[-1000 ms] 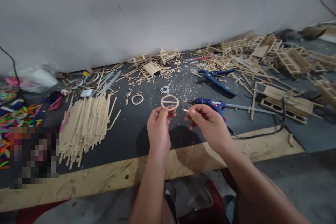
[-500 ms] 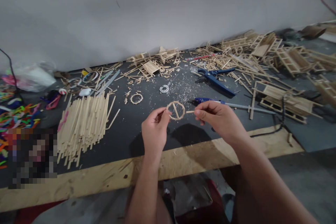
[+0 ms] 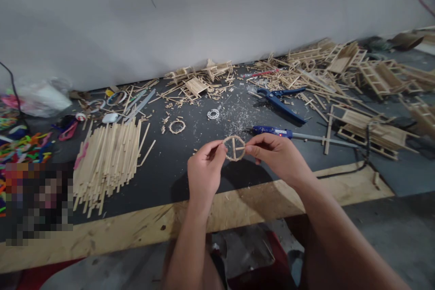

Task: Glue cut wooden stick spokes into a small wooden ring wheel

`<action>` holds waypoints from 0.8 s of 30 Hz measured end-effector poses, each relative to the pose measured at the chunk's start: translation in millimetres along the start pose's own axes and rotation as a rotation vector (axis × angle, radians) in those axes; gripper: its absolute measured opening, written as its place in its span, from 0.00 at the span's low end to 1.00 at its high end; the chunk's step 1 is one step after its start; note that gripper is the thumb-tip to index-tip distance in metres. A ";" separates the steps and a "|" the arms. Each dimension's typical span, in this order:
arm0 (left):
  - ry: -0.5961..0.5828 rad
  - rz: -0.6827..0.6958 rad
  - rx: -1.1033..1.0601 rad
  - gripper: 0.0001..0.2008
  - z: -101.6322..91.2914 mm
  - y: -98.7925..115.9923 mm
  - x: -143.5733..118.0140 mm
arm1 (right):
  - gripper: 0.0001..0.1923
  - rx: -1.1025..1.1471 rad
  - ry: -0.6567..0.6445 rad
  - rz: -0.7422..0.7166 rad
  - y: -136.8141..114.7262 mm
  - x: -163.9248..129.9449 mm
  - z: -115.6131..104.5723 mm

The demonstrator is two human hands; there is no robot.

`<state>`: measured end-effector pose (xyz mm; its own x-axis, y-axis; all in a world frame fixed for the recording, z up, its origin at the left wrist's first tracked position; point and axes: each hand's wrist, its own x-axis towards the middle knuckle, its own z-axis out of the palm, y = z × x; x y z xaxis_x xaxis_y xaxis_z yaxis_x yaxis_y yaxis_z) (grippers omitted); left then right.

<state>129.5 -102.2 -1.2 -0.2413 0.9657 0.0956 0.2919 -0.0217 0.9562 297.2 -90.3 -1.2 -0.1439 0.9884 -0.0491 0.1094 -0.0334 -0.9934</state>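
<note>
Over the table, my left hand (image 3: 206, 167) pinches the left side of a small wheel-like wooden ring (image 3: 234, 159). A crossbar (image 3: 234, 147) runs up and down through the ring's middle. At the ring's right side, my right hand (image 3: 280, 156) pinches a short wooden stick (image 3: 240, 148). This stick lies across the right half of the ring, its inner end at or close to the crossbar; whether it touches is too small to tell. The fingertips hide its outer end. Just beyond my right hand lies a blue glue gun (image 3: 272, 131) with a small red light.
Left stands a pile of long wooden sticks (image 3: 107, 163). A second wooden ring (image 3: 177, 132) and a white holed disc (image 3: 213, 113) lie ahead. Blue-handled cutters (image 3: 283, 108) rest behind the glue gun. Small stick-built pieces (image 3: 372, 129) crowd the right, a black cable (image 3: 367, 145) beside them.
My right hand has moved left, bringing the stick from outside the ring to across its right half. The ring has shifted slightly right and down, its crossbar now nearly upright.
</note>
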 end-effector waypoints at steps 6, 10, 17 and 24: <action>-0.006 -0.017 -0.016 0.09 0.9 1.1 0.1 | 0.12 -0.026 -0.010 0.011 0.4 -0.4 0.0; -0.014 -0.031 -0.004 0.09 1.0 2.8 -0.2 | 0.13 -0.033 -0.017 0.028 -0.1 -0.5 -0.6; -0.023 -0.068 -0.057 0.09 2.0 1.0 0.6 | 0.13 -0.044 -0.016 0.030 -2.1 -0.5 -1.1; -0.026 -0.104 -0.161 0.08 3.7 -0.2 1.4 | 0.12 -0.048 -0.037 0.011 0.8 -0.1 -1.2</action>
<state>132.6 -99.9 -2.3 -0.2381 0.9712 -0.0113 0.1138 0.0394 0.9927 298.5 -90.3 -1.9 -0.1789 0.9817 -0.0645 0.1585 -0.0360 -0.9867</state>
